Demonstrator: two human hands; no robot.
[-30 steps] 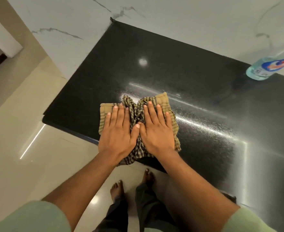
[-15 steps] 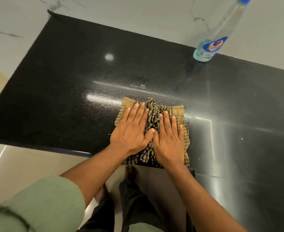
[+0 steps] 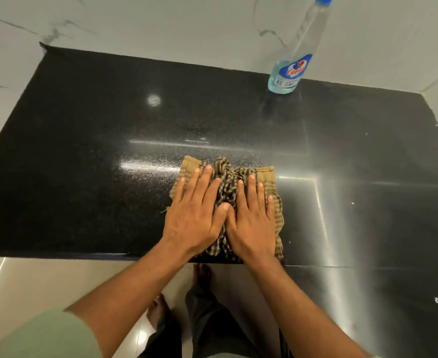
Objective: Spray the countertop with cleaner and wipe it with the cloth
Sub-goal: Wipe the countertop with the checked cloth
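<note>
Black polished stone forms the bench (image 3: 88, 151), and I note light streaks and a fine speckled sheen across its middle, just beyond the cloth. The cloth (image 3: 267, 177), tan with a dark check, lies at the near edge of the bench, bunched into a ridge along its centre. My left hand (image 3: 194, 215) lies flat on the cloth's left half, palm down, fingers (image 3: 202, 182) extended and slightly spread. My right hand (image 3: 251, 223) lies flat on the right half in the same manner, fingers straight and pointing away from me. Neither hand is closed around anything; both press open-palmed on the fabric, and the thumbs meet at the central ridge. The cloth's rear corners and right border show past the fingertips.

The cleaner bottle (image 3: 290, 73), clear with pale blue liquid in its lower part, a blue and red label and a blue cap, stands upright at the far edge of the bench, against the white marbled wall (image 3: 161, 27), well apart from the cloth and to its right. Nothing touches it.

Pale green sleeves (image 3: 45, 337) cover my upper arms. Below the bench edge I see a glossy beige floor (image 3: 32, 280), dark trousers (image 3: 207, 326) and bare feet (image 3: 202, 275).
</note>
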